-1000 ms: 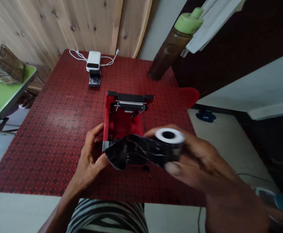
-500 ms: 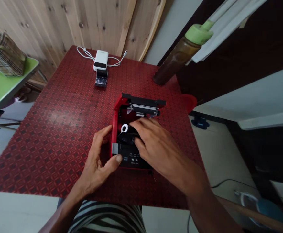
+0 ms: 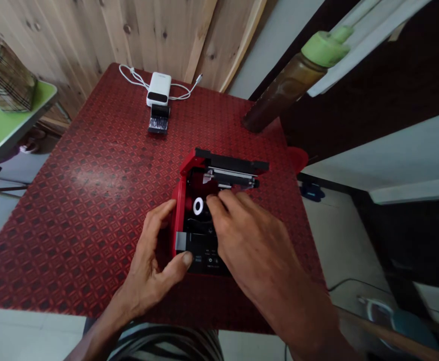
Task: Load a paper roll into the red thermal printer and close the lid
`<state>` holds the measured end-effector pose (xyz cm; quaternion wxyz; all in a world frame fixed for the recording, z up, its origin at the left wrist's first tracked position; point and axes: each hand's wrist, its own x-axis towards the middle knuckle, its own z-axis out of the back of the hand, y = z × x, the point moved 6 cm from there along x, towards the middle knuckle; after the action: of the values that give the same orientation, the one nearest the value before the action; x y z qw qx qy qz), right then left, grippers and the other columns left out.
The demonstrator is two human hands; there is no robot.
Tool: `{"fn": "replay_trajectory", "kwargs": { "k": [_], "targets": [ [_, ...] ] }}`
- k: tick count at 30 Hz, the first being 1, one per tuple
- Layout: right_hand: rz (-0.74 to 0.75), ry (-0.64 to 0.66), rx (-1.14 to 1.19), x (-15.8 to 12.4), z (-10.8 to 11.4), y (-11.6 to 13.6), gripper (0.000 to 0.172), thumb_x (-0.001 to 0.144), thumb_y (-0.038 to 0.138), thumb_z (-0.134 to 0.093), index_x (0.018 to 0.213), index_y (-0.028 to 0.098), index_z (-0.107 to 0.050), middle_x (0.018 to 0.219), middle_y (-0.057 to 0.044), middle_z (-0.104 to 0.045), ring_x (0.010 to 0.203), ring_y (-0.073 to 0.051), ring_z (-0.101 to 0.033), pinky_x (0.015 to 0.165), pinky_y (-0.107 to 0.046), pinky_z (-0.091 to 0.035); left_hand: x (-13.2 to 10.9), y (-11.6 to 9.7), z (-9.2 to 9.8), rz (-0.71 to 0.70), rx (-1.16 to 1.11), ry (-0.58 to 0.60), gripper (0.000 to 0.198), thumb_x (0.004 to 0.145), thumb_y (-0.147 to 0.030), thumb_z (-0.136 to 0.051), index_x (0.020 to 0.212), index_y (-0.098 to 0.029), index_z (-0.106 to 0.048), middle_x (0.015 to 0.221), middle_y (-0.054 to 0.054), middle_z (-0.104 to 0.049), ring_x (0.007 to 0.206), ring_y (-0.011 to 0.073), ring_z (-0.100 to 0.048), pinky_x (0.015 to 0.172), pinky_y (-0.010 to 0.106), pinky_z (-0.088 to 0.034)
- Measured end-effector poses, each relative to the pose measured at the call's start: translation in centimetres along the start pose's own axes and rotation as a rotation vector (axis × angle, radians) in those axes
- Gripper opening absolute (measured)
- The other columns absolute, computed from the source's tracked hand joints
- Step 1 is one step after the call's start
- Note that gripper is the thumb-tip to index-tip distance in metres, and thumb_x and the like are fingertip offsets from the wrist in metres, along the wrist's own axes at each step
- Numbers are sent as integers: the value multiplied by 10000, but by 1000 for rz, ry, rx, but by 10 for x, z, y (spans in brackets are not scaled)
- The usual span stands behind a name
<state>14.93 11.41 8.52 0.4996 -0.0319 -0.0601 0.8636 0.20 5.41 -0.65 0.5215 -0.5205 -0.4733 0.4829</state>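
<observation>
A red and black printer (image 3: 180,210) stands on the table before me, its lid (image 3: 234,165) raised. Inside lies a black roll with a white ring-shaped core (image 3: 195,206) at its left end. My left hand (image 3: 155,255) steadies the printer, fingers along its left side and thumb on the front panel's corner. My right hand (image 3: 253,240) reaches into the compartment, fingers bent and closed on the black roll just right of the core. That hand hides the fingertips' exact hold and the right part of the printer.
On the red patterned table (image 3: 91,210), a white power bank (image 3: 159,87) with a cable lies at the back, a small black roll (image 3: 159,119) before it. A tall brown bottle (image 3: 283,85) with a green cap stands at the back right. A plaid bag (image 3: 6,75) sits on a green table.
My right fingers have curled more and the hand has turned inside the compartment. Loose black film by the core now lies lower. My left hand keeps its hold; the view has shifted slightly.
</observation>
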Motion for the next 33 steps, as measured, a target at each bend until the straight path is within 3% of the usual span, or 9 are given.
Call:
{"fn": "replay_trajectory", "kwargs": {
  "k": [7, 12, 16, 18, 23, 27, 30, 33],
  "targets": [
    [37, 159, 35, 24, -12, -1, 379, 982, -55, -581, 1110, 198, -833, 1082, -137, -878, 841, -257, -840, 615, -333, -614, 1, -2, -1, 14, -2, 8, 765, 1027, -518, -784, 1724, -353, -513, 1735, 129, -541, 1599, 435, -522, 1344, 693, -394],
    [27, 170, 207, 22, -23, -9, 406, 1004, -40, -541, 1189, 183, -825, 1207, -142, -878, 997, -277, -860, 823, -368, -682, 0, -1, 1, 12, 28, 1, 759, 1041, -522, -777, 1729, -360, -500, 1726, 123, -541, 1593, 427, -521, 1349, 696, -387],
    [24, 71, 439, 3, -16, -20, 584, 1025, -63, -433, 1419, 221, -757, 1408, -106, -833, 1270, -254, -818, 1098, -424, -671, 0, -1, 1, 3, 29, 3, 759, 1041, -526, -778, 1727, -364, -498, 1726, 121, -538, 1584, 429, -524, 1344, 700, -388],
    [73, 37, 533, -6, -8, -23, 632, 1023, -66, -420, 1465, 256, -736, 1456, -77, -817, 1325, -227, -796, 1145, -417, -660, 1, 0, 0, 11, 14, 8, 757, 1043, -526, -775, 1730, -367, -497, 1728, 121, -538, 1577, 431, -533, 1340, 700, -391],
    [179, -34, 682, -13, 7, -22, 397, 1057, 5, -546, 1262, 228, -803, 1217, -62, -860, 1143, -223, -820, 1076, -397, -686, 1, 0, 1, -1, 13, -1, 764, 1035, -538, -785, 1723, -350, -510, 1705, 131, -561, 1564, 427, -545, 1323, 688, -408],
    [146, -169, 672, -21, 9, -23, 314, 1127, 63, -569, 969, 231, -783, 1021, -53, -822, 952, -206, -776, 871, -351, -675, 1, -5, 6, 57, -48, 16, 750, 1034, -622, -760, 1694, -320, -569, 1698, 148, -590, 1591, 457, -531, 1317, 708, -418],
    [110, -340, 633, -37, 12, -24, 262, 1129, 54, -605, 1008, 203, -783, 1009, -60, -796, 917, -195, -729, 826, -338, -643, 12, -18, 14, 91, -27, -51, 691, 1043, -637, -747, 1638, -304, -632, 1664, 146, -641, 1594, 454, -548, 1315, 696, -435],
    [111, -480, 560, -58, 12, -18, 221, 1096, -3, -641, 1121, 143, -805, 956, -62, -779, 852, -183, -689, 800, -338, -628, 40, -41, 15, -24, 71, -138, 622, 1049, -611, -756, 1581, -298, -679, 1605, 129, -692, 1523, 403, -624, 1271, 620, -505]
  ]
}}
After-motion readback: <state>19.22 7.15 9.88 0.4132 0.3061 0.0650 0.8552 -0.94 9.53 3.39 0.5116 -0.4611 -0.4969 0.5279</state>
